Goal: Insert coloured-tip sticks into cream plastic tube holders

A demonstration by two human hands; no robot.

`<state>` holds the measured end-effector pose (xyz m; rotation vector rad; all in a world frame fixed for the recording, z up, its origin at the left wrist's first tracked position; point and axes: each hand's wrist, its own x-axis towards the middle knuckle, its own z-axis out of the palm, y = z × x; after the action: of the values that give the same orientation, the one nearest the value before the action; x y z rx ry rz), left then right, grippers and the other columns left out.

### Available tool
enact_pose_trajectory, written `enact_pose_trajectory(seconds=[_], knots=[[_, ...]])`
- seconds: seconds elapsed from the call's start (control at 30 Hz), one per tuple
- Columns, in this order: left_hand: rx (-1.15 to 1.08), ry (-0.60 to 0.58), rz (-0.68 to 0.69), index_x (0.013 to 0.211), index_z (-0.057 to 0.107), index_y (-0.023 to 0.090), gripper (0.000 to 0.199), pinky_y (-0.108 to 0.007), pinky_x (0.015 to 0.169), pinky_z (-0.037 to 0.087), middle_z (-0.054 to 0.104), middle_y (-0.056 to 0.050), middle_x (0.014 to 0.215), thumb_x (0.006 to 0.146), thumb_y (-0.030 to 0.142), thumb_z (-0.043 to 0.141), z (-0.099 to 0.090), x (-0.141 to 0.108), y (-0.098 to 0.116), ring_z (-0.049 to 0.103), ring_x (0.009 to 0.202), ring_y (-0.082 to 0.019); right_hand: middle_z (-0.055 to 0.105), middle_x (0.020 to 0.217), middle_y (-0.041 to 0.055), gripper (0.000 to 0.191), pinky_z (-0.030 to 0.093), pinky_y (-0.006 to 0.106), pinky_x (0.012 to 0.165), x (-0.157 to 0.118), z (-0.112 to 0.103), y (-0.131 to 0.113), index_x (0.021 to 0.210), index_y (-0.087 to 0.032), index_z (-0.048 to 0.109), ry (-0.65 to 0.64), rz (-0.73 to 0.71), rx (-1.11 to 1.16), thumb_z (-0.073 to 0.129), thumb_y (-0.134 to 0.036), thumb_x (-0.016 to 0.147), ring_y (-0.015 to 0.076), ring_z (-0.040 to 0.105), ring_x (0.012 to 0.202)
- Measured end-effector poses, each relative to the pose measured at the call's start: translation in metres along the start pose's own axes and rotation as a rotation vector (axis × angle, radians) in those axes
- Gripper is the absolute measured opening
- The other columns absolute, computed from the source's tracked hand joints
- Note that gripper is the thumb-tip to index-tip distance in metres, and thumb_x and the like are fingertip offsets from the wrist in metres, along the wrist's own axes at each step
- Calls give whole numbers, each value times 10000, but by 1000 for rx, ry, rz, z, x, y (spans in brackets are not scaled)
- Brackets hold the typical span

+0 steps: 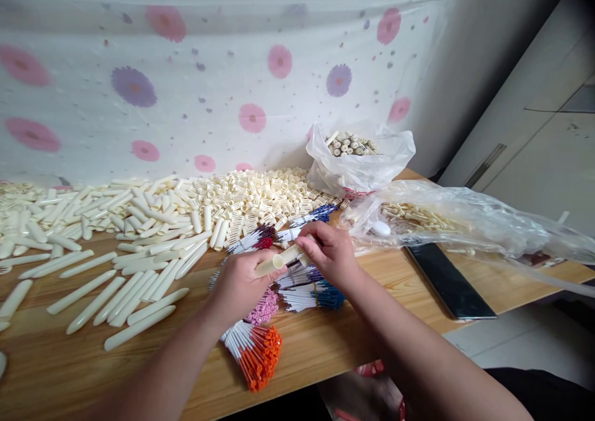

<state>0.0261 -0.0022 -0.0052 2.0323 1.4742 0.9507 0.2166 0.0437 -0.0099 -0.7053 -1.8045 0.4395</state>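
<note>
Over the middle of the wooden table, my left hand (242,288) is closed around a cream plastic pen barrel (269,266), its round open end facing me. Just to its right, the thumb and fingers of my right hand (328,250) pinch a second cream tubular pen part (292,255). The two pieces are close together; whether they touch I cannot tell. Beneath my hands lie bundles of thin pen refills: orange-tipped ones (255,356), pink-tipped ones (263,307), blue-tipped ones (313,295) and dark red ones (253,240). My hands partly cover several bundles.
Loose pen barrels (134,297) cover the left of the table (195,359). Behind my hands is a heap of short slotted cream parts (260,194). A white plastic bag (325,167) holds more pieces. At right lie clear plastic wrapping (488,216) and a black phone-like slab (449,281).
</note>
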Motion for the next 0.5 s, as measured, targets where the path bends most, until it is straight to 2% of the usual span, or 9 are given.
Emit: enact_pose_trajectory(seconds=[0.13, 0.27, 0.33, 0.4, 0.43, 0.5], knots=[[53, 5, 7, 859, 725, 182, 242, -237, 578, 414, 649, 16, 661, 850, 377, 582, 3, 1, 1, 541, 594, -134, 591, 644, -9, 194, 382, 198, 539, -1, 2, 6, 789, -166, 624, -10, -11, 23, 560, -303, 910, 89, 519, 575], [17, -89, -51, 863, 739, 176, 268, -243, 557, 449, 671, 3, 639, 853, 387, 574, 1, 4, -3, 584, 586, -151, 596, 642, -4, 254, 401, 221, 556, 2, -4, 17, 849, -167, 672, -31, 106, 206, 592, -406, 884, 104, 532, 578], [-9, -118, -53, 963, 743, 196, 250, -262, 613, 497, 730, -11, 743, 842, 360, 597, 1, 6, -4, 646, 662, -174, 572, 592, -17, 321, 378, 223, 516, 6, -5, 22, 886, -172, 680, 67, 214, 404, 550, -464, 903, 97, 495, 516], [-10, -130, -5, 1065, 728, 222, 276, -297, 738, 533, 766, -29, 931, 831, 322, 621, 3, 7, -4, 691, 817, -202, 527, 533, -36, 378, 328, 219, 463, 9, -3, 22, 859, -179, 669, 196, 305, 612, 493, -506, 926, 86, 430, 450], [2, -129, 35, 1089, 722, 228, 290, -314, 803, 533, 762, -38, 1013, 826, 308, 631, 5, 7, -4, 694, 896, -214, 517, 525, -40, 385, 312, 219, 452, 9, 0, 20, 840, -181, 661, 228, 330, 684, 490, -515, 926, 83, 412, 439], [45, -112, 133, 1097, 721, 227, 290, -333, 870, 523, 748, -54, 1082, 826, 289, 640, 9, 6, -3, 687, 973, -224, 524, 543, -37, 363, 317, 220, 466, 9, 7, 13, 828, -184, 656, 202, 339, 727, 512, -504, 920, 82, 422, 461]])
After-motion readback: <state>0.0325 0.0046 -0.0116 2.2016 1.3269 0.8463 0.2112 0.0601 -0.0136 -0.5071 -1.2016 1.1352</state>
